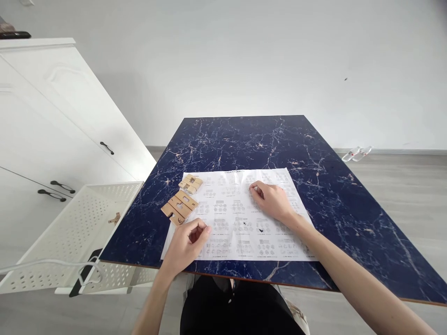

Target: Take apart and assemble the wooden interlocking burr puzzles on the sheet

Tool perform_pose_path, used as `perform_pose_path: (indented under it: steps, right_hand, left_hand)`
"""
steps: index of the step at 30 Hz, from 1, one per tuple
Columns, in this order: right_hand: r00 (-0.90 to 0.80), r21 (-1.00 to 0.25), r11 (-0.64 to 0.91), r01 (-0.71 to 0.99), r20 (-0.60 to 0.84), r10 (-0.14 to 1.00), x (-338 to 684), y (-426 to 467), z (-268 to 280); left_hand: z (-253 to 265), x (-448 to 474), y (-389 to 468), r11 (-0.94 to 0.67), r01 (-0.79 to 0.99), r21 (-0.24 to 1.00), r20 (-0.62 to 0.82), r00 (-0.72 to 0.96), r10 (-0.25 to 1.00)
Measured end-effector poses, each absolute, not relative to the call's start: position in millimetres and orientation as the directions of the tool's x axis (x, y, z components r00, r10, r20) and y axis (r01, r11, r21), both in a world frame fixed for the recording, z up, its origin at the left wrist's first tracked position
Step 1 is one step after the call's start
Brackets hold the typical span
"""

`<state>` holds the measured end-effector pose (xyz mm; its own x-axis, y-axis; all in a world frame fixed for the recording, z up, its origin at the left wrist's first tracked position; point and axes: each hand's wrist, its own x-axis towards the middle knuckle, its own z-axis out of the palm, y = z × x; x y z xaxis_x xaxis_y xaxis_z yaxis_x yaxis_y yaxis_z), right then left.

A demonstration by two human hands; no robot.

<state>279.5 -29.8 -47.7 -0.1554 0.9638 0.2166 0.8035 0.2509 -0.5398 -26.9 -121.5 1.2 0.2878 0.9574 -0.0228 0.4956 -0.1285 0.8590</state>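
Note:
A large white sheet (228, 232) printed with rows of small grey diagrams lies on the dark blue marbled table (244, 139). My left hand (186, 244) rests on its lower left part, fingers curled loosely towards the thumb, with nothing seen in them. Just beyond it are flat wooden pieces (179, 207) with cut-out slots and marked numbers, side by side. Farther up, a smaller group of pale notched wooden pieces (190, 184) sits at the sheet's upper left corner. My right hand (271, 200) lies on the sheet's right side, its fingers bent inward and apparently holding nothing.
Left of the table stand a white cabinet (84, 121) with black handles and a perforated white rack (80, 209), a small wooden piece (114, 218) on it. A white cable (52, 263) crosses the rack. Clear bottles (356, 153) lie by the wall at right.

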Motion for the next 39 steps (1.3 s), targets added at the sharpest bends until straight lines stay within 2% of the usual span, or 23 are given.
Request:
perform_pose_path:
  steps: [16, 22, 25, 30, 34, 39]
  right_hand:
    - [-0.139, -0.57, 0.237, 0.786, 0.21, 0.968, 274.7, -31.4, -47.0]
    - [-0.13, -0.572, 0.238, 0.785, 0.224, 0.966, 274.5, -31.5, -46.8]
    - [-0.131, -0.57, 0.24, 0.786, 0.226, 0.965, 274.6, -31.0, -46.8]
    - [-0.139, -0.57, 0.246, 0.784, 0.224, 0.965, 274.3, -30.7, -47.0]
    - [-0.133, -0.572, 0.242, 0.784, 0.225, 0.965, 273.2, -30.7, -47.0]
    - [-0.137, -0.573, 0.246, 0.782, 0.228, 0.964, 272.8, -30.4, -47.7]
  left_hand:
    - [-0.3, -29.8, -120.0, -0.14, 0.515, 0.845, -0.027, 0.303, 0.953]
    - [3.1, -29.0, -123.1, -0.213, 0.543, 0.812, 0.047, 0.303, 0.952]
    - [10.4, -30.0, -118.6, -0.284, 0.601, 0.747, 0.149, 0.265, 0.953]
    - [23.0, -39.6, -78.0, -0.309, 0.798, 0.517, 0.385, 0.106, 0.917]
    - [16.4, -56.2, -29.1, -0.281, 0.885, 0.371, 0.409, 0.115, 0.905]
    - [-1.8, -66.3, 11.7, -0.282, 0.906, 0.315, 0.377, 0.153, 0.913]
